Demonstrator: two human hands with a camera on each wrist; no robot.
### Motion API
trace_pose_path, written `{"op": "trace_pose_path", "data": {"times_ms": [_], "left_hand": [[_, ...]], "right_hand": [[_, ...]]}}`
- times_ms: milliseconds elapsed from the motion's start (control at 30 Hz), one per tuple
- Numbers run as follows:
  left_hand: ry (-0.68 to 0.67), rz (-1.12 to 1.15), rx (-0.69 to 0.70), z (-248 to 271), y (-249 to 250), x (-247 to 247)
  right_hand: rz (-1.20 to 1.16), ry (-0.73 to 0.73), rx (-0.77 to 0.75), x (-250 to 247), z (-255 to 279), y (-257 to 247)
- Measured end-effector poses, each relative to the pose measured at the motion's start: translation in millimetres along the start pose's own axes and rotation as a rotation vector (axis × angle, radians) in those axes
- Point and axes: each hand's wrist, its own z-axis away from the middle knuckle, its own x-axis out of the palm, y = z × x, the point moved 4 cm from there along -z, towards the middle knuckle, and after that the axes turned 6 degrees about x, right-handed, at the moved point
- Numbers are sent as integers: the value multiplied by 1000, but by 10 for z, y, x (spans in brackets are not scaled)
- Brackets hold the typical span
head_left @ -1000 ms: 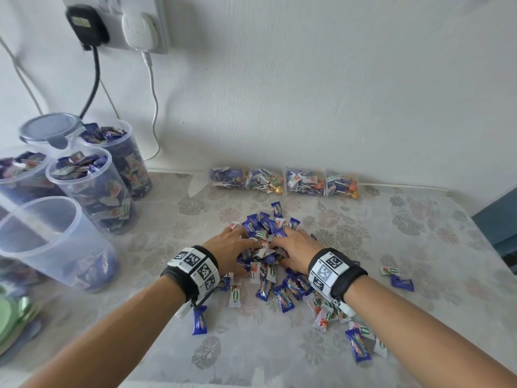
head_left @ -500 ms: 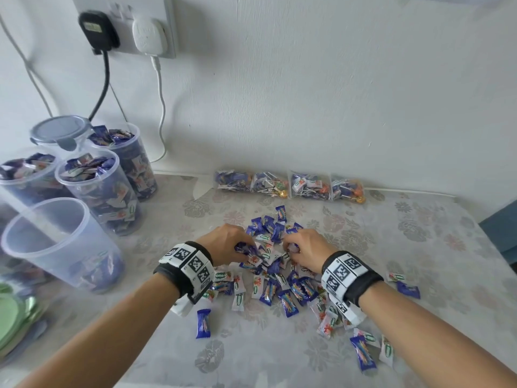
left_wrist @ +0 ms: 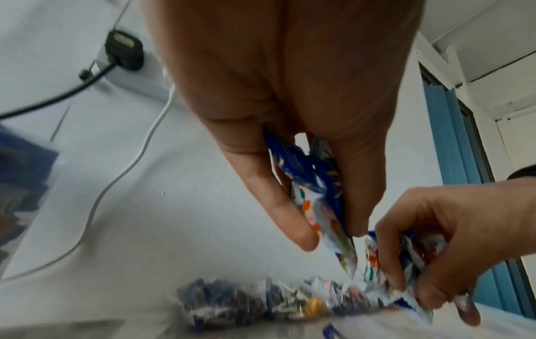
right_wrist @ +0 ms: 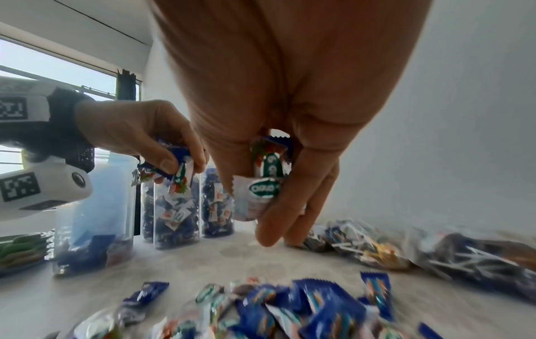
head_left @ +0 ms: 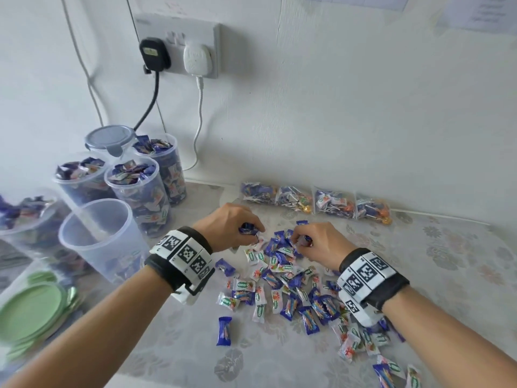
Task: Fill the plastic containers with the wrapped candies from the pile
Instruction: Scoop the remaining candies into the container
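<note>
Loose wrapped candies (head_left: 282, 287) pile on surface (head_left: 447, 275), near. Left hand (head_left: 226, 228) and right hand (head_left: 316, 242) each clutch several; light, crinkly, probably slippery, so bunch them. Nearly empty container (head_left: 98, 236) far-left.

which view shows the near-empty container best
The head view: the near-empty container stands whole there, open rim toward the camera, beside the full ones. The right wrist view gives it side-on, a few candies at its bottom, its top hidden by the left hand's wristband. The left wrist view misses it.
</note>
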Motion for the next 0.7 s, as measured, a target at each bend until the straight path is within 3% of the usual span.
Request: {"op": "trace_pose_path", "data": {"times_ms": [200, 400, 533, 700], "left_hand": [[192, -74, -5, 376, 108, -788], [352, -157, -103, 985, -65, -1439], [442, -160, -248, 1392, -323, -1640], [415, -168, -374, 1710, -619, -1600]], "right_hand": [[7, 33, -114, -135, -229, -455], [-12, 44, -258, -251, -404, -1082], [-86, 19, -326, -222, -540, -1417], [-67, -10, -415, -122, -700, -1725]]}}
